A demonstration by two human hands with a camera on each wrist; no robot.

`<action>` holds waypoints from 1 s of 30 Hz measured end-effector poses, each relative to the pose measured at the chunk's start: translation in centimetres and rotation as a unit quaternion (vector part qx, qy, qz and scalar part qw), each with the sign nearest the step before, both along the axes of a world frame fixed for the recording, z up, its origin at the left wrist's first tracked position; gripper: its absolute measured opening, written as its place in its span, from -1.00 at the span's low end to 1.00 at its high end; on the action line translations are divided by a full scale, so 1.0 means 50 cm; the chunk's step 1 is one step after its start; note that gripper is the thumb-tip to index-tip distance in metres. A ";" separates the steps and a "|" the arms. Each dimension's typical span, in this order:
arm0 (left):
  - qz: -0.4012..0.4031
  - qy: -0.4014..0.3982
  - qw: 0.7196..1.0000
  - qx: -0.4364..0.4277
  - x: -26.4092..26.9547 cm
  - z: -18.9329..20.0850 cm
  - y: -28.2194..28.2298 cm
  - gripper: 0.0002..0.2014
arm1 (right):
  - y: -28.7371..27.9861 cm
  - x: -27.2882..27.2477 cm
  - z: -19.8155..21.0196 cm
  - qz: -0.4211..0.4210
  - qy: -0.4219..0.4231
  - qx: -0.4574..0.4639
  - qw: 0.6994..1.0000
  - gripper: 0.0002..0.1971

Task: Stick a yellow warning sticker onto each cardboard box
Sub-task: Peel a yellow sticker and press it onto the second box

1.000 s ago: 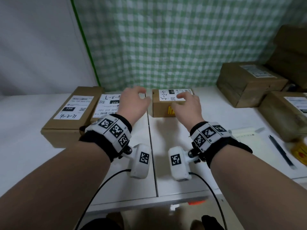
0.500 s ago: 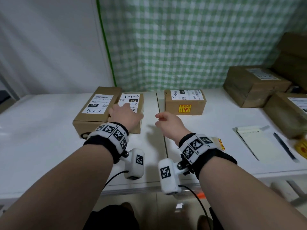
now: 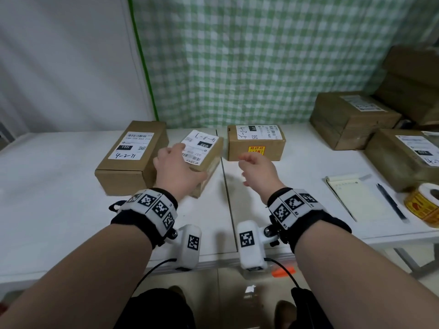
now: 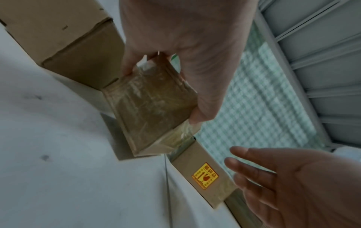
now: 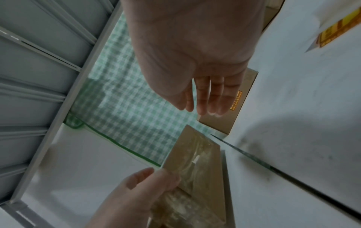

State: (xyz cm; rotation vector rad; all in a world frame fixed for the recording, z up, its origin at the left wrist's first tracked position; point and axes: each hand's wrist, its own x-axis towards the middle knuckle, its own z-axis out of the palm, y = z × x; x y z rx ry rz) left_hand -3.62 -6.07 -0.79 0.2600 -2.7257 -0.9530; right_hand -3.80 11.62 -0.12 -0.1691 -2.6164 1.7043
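The left hand (image 3: pixel 177 170) is reaching forward from a nearly straight forearm, palm down, and is gripping the small brown cardboard box with a white shipping label on top (image 3: pixel 206 155). In the left wrist view its fingers (image 4: pixel 128 67) are curling down one side of the taped end of that box (image 4: pixel 150 103) while the thumb is pressing the opposite side, so the grip is clamping the box across its width. The box's near end appears to be tilting up off the white table (image 3: pixel 59 186).

Just left of that grip, touching the held box, a longer brown cardboard box with a white barcode label (image 3: pixel 131 157) is lying flat. Just right of it, across the seam in the table, a squat brown cardboard box (image 3: pixel 256 142) is standing with a yellow warning sticker (image 3: pixel 256 149) on its near face.

The right hand (image 3: pixel 257 170) is hovering above the table between the held box and the stickered one, wrist slightly cocked, palm turned inward. Its grip is spread and holding nothing; the right wrist view is showing the fingers (image 5: pixel 213 95) straight and close together.

Well to the right of this hand, a roll of yellow warning stickers (image 3: pixel 424 205) is sitting at the table's edge.
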 end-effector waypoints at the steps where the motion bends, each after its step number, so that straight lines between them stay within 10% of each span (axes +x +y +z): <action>1: -0.018 0.014 1.000 0.006 0.010 0.002 0.001 -0.13 | 0.004 0.003 0.002 -0.009 0.006 -0.008 1.000 -0.66; 12: -0.255 0.062 0.965 0.004 0.087 0.030 0.003 -0.17 | 0.079 0.059 0.028 0.006 -0.058 -0.165 0.985 -0.41; 16: -0.317 0.059 0.946 0.019 0.107 0.034 0.013 -0.17 | 0.100 0.078 0.020 0.035 -0.101 -0.180 0.978 -0.61; 23: -0.273 -0.014 0.959 0.068 0.109 0.045 0.017 0.25 | 0.124 0.106 0.008 0.033 -0.063 -0.242 0.968 -0.67; 30: -0.241 -0.010 0.950 0.199 0.113 0.032 0.011 0.10 | 0.121 0.114 0.017 0.072 -0.014 -0.235 0.969 -0.63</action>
